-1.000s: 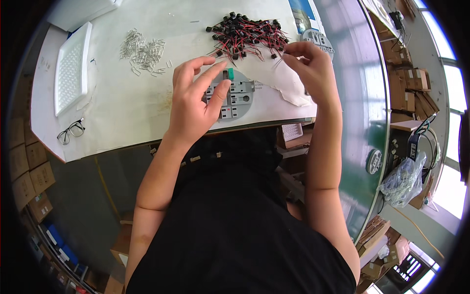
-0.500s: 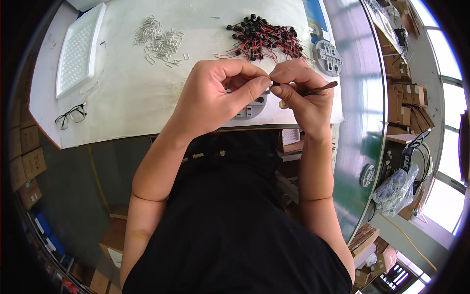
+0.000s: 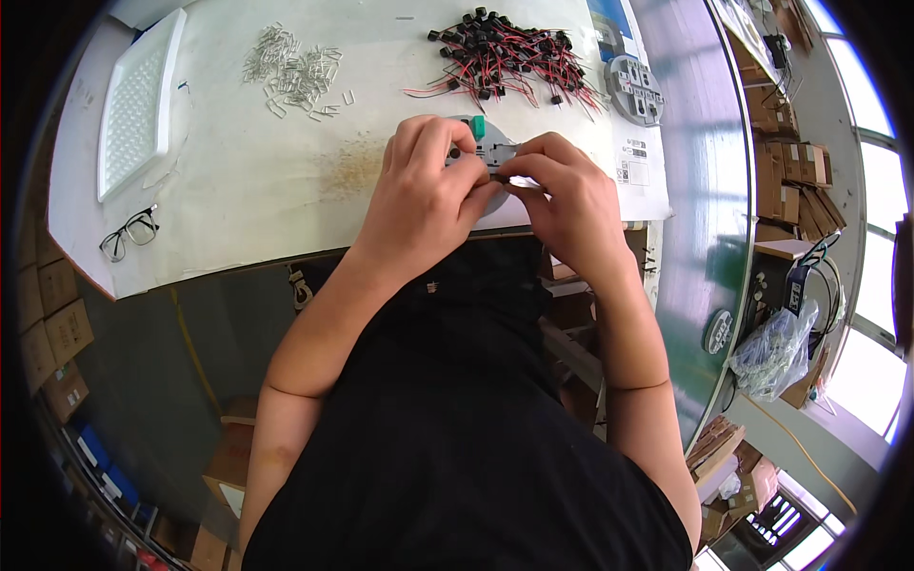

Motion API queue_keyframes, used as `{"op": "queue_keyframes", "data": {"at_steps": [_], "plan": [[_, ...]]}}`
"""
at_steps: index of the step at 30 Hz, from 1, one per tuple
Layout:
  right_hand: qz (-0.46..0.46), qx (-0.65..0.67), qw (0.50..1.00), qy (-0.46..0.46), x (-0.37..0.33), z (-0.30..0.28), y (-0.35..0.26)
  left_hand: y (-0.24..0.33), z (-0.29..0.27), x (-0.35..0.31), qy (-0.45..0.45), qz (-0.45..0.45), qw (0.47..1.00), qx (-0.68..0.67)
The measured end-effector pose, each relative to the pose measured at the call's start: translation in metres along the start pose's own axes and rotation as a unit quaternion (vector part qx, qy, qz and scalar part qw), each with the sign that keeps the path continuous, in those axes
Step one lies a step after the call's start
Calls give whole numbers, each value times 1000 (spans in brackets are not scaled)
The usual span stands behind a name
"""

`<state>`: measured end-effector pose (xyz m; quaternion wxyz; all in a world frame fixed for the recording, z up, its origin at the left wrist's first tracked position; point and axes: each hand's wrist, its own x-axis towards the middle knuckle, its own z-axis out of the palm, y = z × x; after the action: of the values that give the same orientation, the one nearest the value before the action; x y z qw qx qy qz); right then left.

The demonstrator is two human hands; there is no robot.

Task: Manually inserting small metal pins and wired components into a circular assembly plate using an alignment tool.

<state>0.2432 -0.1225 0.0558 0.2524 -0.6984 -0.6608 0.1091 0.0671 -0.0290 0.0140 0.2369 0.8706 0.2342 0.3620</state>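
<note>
Both my hands meet over a round grey plate (image 3: 497, 135) near the table's front edge; it carries small fittings and a green block (image 3: 478, 127). My left hand (image 3: 428, 181) is closed, thumb and forefinger pinched at the plate's near part. My right hand (image 3: 576, 195) pinches right beside it, its fingertips almost touching the left ones. A small dark bit shows between the fingertips, but what each hand holds is hidden. Beyond them lies a heap of black cylindrical parts with red and black wires (image 3: 505, 57). A pile of small clear pieces (image 3: 290, 71) lies to its left.
A white tray (image 3: 143, 105) and eyeglasses (image 3: 129, 234) are at the table's left. Another round grey plate (image 3: 635, 90) with fittings sits at the right, near a printed paper (image 3: 636, 169). Cardboard boxes (image 3: 804, 162) stand beyond the shiny green-tinted surface (image 3: 700, 219).
Both hands came down onto the round plate from just above it. A green block on the plate is now visible. The brown slender thing in my right hand no longer shows.
</note>
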Motion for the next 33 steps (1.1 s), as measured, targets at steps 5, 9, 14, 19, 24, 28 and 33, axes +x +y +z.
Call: {"op": "queue_keyframes", "data": {"at_steps": [5, 9, 14, 19, 24, 28, 33], "plan": [[-11, -107, 994, -25, 8, 0, -8, -8, 10, -7, 1, -77, 993, -93], [-5, -48, 998, -34, 6, -2, -2, -10, 14, -9, 9, -75, 993, -91], [42, -107, 992, -53, 10, 0, -15, -11, 16, -6, 9, -83, 991, -102], [-7, -83, 994, -64, 12, -1, -6, -8, 15, -6, 3, -99, 990, -98], [-71, -2, 992, -103, 17, -13, 8, -8, 16, -7, 12, -93, 990, -108], [-105, 8, 993, -53, 10, -9, 12, -9, 18, -9, 14, -96, 989, -112], [56, 507, 855, 96, 19, -2, 5, -8, 17, -7, 12, -102, 990, -100]]}}
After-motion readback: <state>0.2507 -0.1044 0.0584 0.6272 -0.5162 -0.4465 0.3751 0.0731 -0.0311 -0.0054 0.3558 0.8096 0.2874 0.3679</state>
